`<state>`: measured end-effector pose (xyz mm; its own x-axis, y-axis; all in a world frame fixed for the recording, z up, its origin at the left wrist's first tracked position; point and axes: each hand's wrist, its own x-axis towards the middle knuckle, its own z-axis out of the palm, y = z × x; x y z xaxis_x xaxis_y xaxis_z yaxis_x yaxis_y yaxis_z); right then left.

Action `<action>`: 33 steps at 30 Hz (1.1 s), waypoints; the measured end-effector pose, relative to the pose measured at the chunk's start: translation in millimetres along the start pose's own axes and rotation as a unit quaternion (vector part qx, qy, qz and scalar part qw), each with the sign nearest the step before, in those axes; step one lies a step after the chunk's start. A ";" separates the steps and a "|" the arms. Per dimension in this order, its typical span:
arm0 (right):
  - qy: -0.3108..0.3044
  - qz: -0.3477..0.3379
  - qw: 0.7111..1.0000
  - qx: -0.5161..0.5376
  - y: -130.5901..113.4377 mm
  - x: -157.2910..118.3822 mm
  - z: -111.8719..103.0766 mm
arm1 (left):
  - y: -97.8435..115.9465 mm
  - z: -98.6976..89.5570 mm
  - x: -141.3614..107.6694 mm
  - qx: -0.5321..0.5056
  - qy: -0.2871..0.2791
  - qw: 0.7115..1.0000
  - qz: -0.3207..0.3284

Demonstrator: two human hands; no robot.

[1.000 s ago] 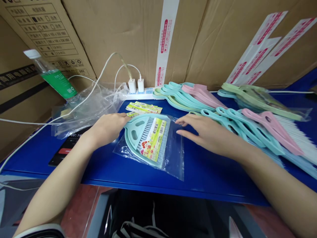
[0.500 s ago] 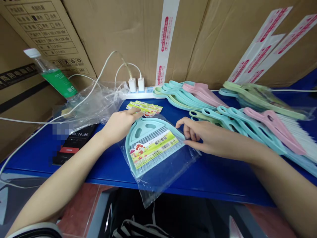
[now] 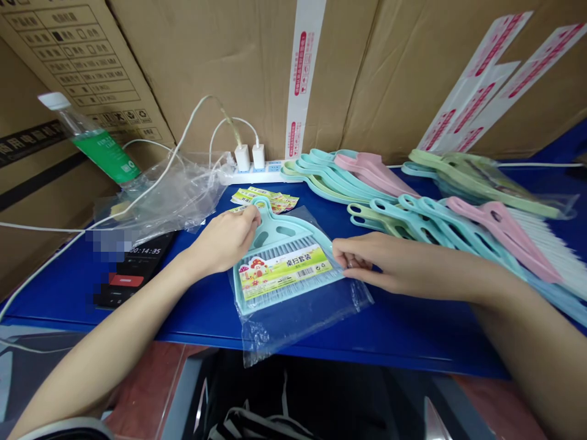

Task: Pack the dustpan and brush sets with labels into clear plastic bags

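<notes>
A light teal dustpan [image 3: 275, 225] with a grey-bristled brush lies in a clear plastic bag [image 3: 293, 333] at the middle of the blue table, handle pointing away. A printed label card [image 3: 284, 271] with a mushroom picture rests over the bristles. My left hand [image 3: 232, 237] is closed at the dustpan's upper left edge, just below the handle. At the right edge my right hand [image 3: 360, 260] has its fingers curled together on the dustpan and bag. Behind the handle lie several more label cards [image 3: 279, 201].
Several teal, green and pink dustpans [image 3: 362, 177] and brushes [image 3: 458, 226] lie at the right. Loose plastic bags [image 3: 183, 195], a phone [image 3: 132, 269] and a tilted bottle [image 3: 103, 153] are at the left. A power strip [image 3: 270, 172] with white cables stands before the cardboard boxes.
The bagged dustpan has turned slightly, and its handle now shows. My left hand has closed at its upper left edge. My right fingers have closed on its right edge.
</notes>
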<state>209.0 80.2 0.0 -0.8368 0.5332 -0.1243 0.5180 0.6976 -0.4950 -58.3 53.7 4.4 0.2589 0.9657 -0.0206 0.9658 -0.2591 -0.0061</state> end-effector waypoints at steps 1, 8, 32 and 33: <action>-0.007 -0.001 1.000 0.002 -1.0 -0.9 -0.8 | -0.5 1.9 0.7 -0.009 0.006 1.000 0.016; -0.058 0.011 0.998 -0.014 -5.6 -4.2 -4.0 | -4.4 16.2 3.6 -0.069 0.040 0.986 0.149; -0.022 0.004 0.996 -0.081 -7.1 -4.5 1.0 | 32.2 11.0 -25.2 0.028 0.013 0.936 0.350; -0.022 0.007 0.996 -0.085 -7.1 -4.5 0.7 | 31.9 11.4 -25.0 0.032 0.020 0.936 0.349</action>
<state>209.0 72.4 3.5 -0.8344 0.5245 -0.1693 0.5489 0.7632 -0.3409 -34.1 21.1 -6.7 0.8285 0.5599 -0.0035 0.5585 -0.8269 -0.0653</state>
